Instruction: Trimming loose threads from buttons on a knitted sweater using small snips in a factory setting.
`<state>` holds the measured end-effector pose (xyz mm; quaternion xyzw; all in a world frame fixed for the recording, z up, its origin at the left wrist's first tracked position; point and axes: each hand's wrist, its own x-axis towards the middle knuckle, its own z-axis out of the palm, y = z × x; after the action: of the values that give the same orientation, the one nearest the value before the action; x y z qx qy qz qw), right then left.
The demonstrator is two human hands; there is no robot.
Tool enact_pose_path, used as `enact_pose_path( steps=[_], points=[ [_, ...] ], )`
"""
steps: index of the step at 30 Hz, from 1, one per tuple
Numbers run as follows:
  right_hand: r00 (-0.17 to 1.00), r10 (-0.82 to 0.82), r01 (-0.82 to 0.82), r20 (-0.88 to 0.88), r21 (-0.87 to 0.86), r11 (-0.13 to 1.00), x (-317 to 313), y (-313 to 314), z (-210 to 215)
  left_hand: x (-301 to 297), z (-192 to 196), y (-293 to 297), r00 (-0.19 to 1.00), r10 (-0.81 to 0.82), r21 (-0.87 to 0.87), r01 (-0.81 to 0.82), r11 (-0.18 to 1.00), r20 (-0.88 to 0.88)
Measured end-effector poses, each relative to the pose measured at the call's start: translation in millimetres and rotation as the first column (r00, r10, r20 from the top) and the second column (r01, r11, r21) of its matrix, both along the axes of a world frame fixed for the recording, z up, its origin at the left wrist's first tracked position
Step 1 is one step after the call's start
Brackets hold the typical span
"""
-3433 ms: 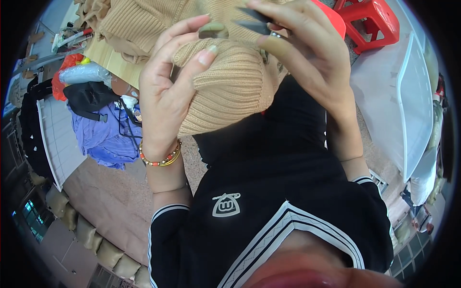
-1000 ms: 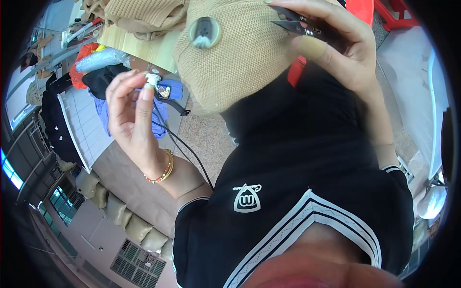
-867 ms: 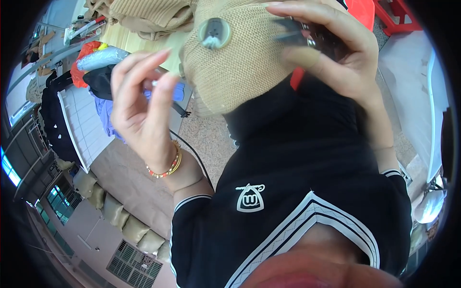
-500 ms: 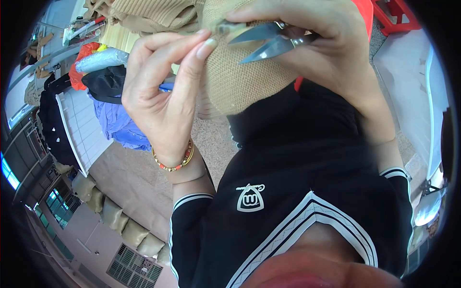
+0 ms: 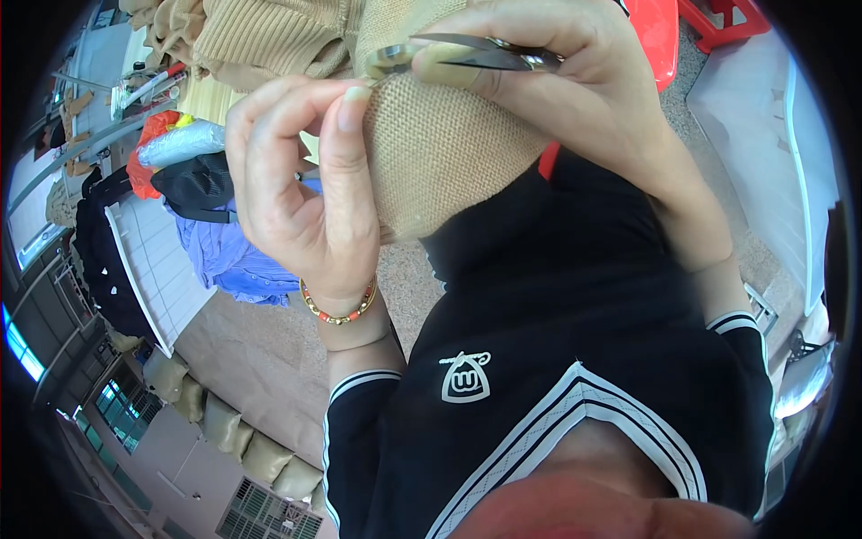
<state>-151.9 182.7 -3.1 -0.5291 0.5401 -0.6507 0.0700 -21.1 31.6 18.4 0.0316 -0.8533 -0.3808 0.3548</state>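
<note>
Tan knitted cloth (image 5: 449, 153) is held up close, near the top of the view at twelve o'clock. Small metal snips (image 5: 476, 56) are gripped at its top edge by the right hand (image 5: 593, 99), with fingers curled tight around them. The cloth's left side is pinched by the left hand (image 5: 296, 189), thumb and fingers pressed together. At nine o'clock, blue clothes (image 5: 229, 260) are piled on a white table (image 5: 144, 260).
</note>
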Motion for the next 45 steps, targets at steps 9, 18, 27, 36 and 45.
enact_pose_path(
  steps=[9,18,27,36,45],
  points=[
    [0.946,-0.057,0.007,-0.32,-0.157,0.988,-2,-4,-4,0,3,2,0.998,0.024,0.029,-0.026,0.999,0.065],
    [0.967,-0.129,0.058,0.22,0.304,0.951,16,21,44,-9,-14,0,0.988,0.033,-0.237,-0.068,0.969,-0.148],
    [0.87,-0.212,0.397,-0.445,0.376,0.837,23,32,44,-10,-15,4,0.993,0.041,0.007,-0.041,0.999,-0.108],
    [0.842,-0.293,0.455,-0.452,0.306,0.836,28,26,38,-8,-19,1,0.997,0.045,0.011,-0.045,0.999,-0.068],
    [0.771,-0.281,0.541,-0.571,0.355,0.763,29,24,40,-9,-21,0,0.996,-0.033,0.098,0.042,0.994,-0.088]
  ],
)
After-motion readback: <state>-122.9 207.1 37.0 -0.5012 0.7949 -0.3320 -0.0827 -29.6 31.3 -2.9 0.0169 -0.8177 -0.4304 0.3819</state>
